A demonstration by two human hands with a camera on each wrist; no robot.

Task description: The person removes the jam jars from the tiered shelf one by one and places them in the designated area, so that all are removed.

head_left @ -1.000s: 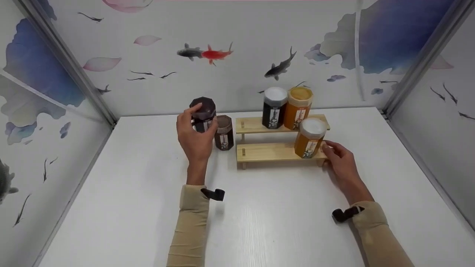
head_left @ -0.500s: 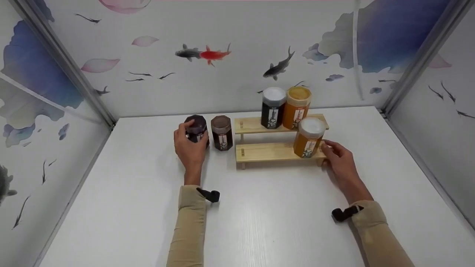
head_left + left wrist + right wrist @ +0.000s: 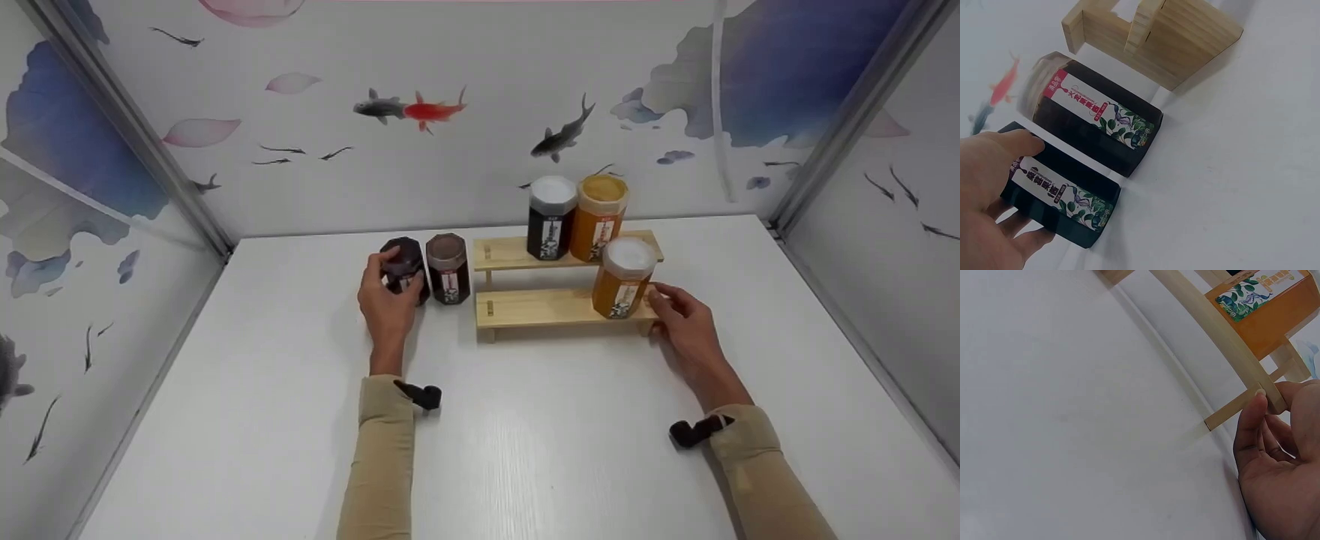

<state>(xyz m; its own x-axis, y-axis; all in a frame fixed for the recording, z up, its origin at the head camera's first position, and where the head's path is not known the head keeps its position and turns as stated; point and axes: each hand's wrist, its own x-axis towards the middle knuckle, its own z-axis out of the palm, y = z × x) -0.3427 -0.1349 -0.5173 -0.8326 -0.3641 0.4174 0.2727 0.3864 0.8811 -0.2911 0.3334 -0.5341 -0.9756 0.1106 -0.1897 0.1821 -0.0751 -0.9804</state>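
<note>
My left hand [image 3: 388,304] holds a dark octagonal jar [image 3: 1067,174] with a dark purple lid, thumb on one side and fingers on the other. It stands upright on the white table [image 3: 540,420]. Just right of it, a narrow gap away, is a second dark jar [image 3: 448,271] with a brownish lid and pink-topped label. A two-tier wooden rack [image 3: 536,308] stands farther right. My right hand [image 3: 688,326] pinches the right end of its lower board, thumb at the front edge [image 3: 1252,416]. Beside those fingers an amber jar [image 3: 624,281] with a white lid sits on the lower tier.
On the rack's upper tier stand a dark jar [image 3: 552,219] with a white lid and an amber jar [image 3: 600,217] with a yellow lid, side by side. A white back wall [image 3: 300,195] with painted fish rises behind the table, with side walls left and right.
My left hand has brought the purple-lidded jar down from the air onto the table, left of the brown-lidded jar, then slightly right towards it. My right hand stays at the rack.
</note>
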